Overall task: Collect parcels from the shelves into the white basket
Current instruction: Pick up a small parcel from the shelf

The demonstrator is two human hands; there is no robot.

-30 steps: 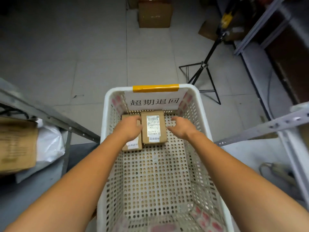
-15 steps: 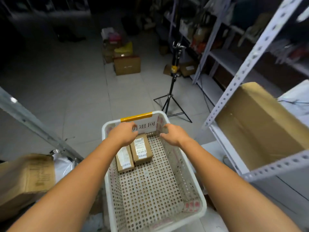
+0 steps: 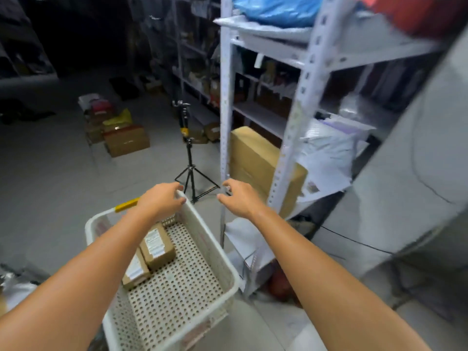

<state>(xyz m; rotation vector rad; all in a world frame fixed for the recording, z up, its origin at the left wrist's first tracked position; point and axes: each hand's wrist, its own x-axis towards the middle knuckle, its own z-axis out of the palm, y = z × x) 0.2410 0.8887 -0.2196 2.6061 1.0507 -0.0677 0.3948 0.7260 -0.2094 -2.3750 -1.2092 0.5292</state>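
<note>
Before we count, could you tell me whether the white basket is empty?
No, two brown parcels lie side by side in the white basket.

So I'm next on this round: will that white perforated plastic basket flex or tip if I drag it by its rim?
The white perforated plastic basket probably flexes little: thick rim. It likely drags lightly, holding only two small cardboard parcels. They sit towards one end, so it may swing.

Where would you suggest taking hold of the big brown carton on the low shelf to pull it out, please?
Probably by the near top corner of the brown carton, one hand on either side, coming from the aisle. That end pokes out past the white shelf post; the other end is boxed in by the next post and the plastic mailer bags.
</note>
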